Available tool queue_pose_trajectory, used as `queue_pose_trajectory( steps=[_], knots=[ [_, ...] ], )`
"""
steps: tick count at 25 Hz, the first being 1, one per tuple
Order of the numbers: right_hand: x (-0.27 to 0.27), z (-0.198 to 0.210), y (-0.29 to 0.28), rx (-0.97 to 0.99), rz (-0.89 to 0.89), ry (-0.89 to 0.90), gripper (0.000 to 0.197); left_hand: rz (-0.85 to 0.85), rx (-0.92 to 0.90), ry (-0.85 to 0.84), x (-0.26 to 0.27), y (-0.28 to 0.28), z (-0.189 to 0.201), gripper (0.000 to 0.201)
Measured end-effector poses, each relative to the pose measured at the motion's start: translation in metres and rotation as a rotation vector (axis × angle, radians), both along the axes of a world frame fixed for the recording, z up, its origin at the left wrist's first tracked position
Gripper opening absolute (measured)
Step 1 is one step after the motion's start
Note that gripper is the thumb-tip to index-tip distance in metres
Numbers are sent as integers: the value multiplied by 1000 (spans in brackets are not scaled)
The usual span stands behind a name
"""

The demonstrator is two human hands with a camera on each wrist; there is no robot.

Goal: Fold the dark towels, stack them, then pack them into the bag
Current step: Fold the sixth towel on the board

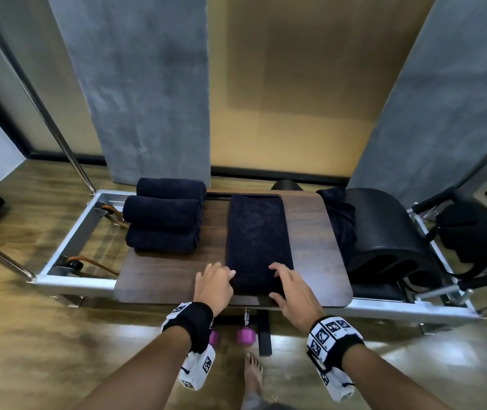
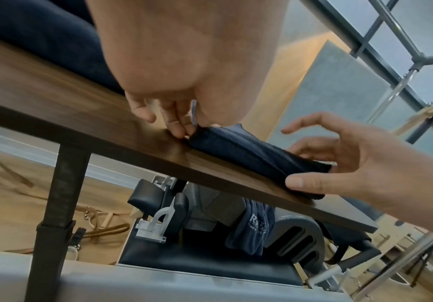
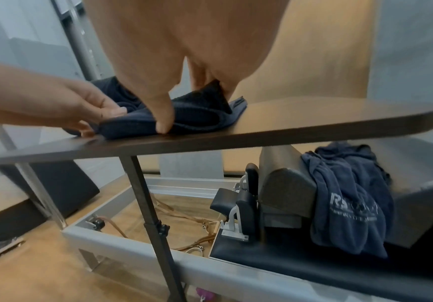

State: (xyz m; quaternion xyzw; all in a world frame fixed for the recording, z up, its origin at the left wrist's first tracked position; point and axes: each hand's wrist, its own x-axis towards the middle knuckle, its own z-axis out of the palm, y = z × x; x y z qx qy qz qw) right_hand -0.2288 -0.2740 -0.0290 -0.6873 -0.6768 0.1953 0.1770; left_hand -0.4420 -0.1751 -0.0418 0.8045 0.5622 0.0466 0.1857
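A dark towel [image 1: 258, 232], folded into a long strip, lies lengthwise on the wooden table [image 1: 310, 232]. My left hand [image 1: 230, 275] pinches its near left corner, fingertips [image 2: 181, 128] closed on the cloth. My right hand [image 1: 277, 279] grips the near right end, the thumb [image 3: 163, 122] at the edge and the fingers over the raised fold [image 3: 204, 96]. Three folded dark towels [image 1: 162, 214] are stacked at the table's back left. More dark towels [image 1: 340, 220] hang unfolded over a black barrel at the right. A black bag [image 1: 479, 232] sits at the far right.
The table stands over a metal reformer frame [image 1: 67, 232] with leather straps [image 1: 100, 264] inside. The black arc barrel [image 1: 390, 232] borders the table's right side. A pink dumbbell [image 1: 245, 335] and my bare foot [image 1: 254, 371] are on the wooden floor below. Metal poles [image 1: 59, 122] rise at the left.
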Motion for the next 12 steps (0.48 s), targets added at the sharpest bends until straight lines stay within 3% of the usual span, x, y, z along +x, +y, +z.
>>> queue_pose_trajectory(
  steps=[3, 6, 9, 11, 12],
  knots=[
    [0, 3, 6, 94, 91, -130, 32, 14, -30, 46, 2, 3, 4, 23],
    [5, 1, 11, 107, 123, -148, 22, -7, -20, 13, -2, 1, 10, 22],
    [4, 0, 15, 143, 54, -213, 18, -55, 28, -250, -10, -6, 10, 9],
    [2, 1, 22, 154, 7, -240, 22, -169, 30, -347, -16, -11, 13, 37],
    [2, 2, 27, 132, -13, -241, 24, -244, 30, -299, -16, -11, 12, 51]
  ],
)
